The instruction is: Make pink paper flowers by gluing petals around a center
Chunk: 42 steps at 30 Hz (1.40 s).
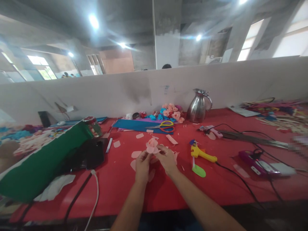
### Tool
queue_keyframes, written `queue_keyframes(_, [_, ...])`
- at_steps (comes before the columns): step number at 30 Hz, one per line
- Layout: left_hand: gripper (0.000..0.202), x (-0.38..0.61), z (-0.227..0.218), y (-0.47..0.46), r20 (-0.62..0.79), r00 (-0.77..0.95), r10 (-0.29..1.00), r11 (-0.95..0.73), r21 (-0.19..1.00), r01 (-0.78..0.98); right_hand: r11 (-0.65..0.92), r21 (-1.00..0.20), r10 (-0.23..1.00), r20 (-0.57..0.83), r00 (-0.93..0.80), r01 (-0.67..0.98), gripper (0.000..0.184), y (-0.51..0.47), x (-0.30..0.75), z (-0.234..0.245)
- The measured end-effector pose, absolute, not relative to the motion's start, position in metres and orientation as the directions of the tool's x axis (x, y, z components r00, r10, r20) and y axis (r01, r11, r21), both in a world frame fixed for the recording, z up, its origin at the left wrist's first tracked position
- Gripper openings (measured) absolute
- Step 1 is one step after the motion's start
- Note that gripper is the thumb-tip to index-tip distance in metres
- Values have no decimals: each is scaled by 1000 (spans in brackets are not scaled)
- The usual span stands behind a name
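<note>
Red worktop (pixel 216 189): steel jug (pixel 196 109) & blue sheet (pixel 131 124) nr far edge; flat pink pcs (pixel 136 154) mid; yellow glue gun (pixel 204 155) R of ctr.

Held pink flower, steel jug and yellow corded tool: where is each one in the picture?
Held pink flower (pixel 152 146), head view: middle of its petals.
Steel jug (pixel 196 109), head view: its rounded body.
Yellow corded tool (pixel 204 155), head view: its handle.
</note>
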State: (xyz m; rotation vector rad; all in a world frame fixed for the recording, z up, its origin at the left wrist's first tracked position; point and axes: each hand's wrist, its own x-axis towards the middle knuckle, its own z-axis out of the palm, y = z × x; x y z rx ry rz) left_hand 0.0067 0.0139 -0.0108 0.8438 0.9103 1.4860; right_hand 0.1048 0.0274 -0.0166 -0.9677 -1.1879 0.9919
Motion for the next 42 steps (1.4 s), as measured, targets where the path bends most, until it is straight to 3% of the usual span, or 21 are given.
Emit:
queue_keyframes(8, [17, 7, -5, 10, 7, -120, 993, -60, 896, -441, 382, -923, 922, 378, 77, -42, 18, 16, 112, -4])
queue_keyframes(13, [20, 4, -13, 16, 48, -170, 984, -122, 878, -462, 366, -894, 930, 345, 125, -257, 23, 15, 118, -3])
queue_keyframes(17, [21, 4, -14, 17, 62, -167, 984, -131, 887, -443, 196, -859, 979, 200, 42, -473, 21, 18, 120, -5])
queue_keyframes(20, [21, 4, -13, 16, 62, -144, 988, -116, 906, -408, 117, -838, 989, 147, -13, -533, 24, 20, 120, -6])
queue_keyframes(27, [24, 5, -14, 16, 64, -135, 989, -113, 910, -398, 128, -769, 986, 164, 0, -627, 23, 19, 124, 0])
queue_keyframes(30, [25, 5, -14, 16, 21, -170, 985, -90, 908, -409, 167, -815, 985, 165, 55, -554, 19, 21, 126, -4])
queue_keyframes(36, [29, 3, -16, 19, 18, -166, 986, -86, 907, -413, 316, -932, 948, 305, 87, -176, 16, 23, 119, -11])
queue_keyframes(42, [21, 0, -20, 20, 121, -275, 954, -180, 963, -201, 296, -945, 955, 292, 55, -137, 18, 19, 113, -10])
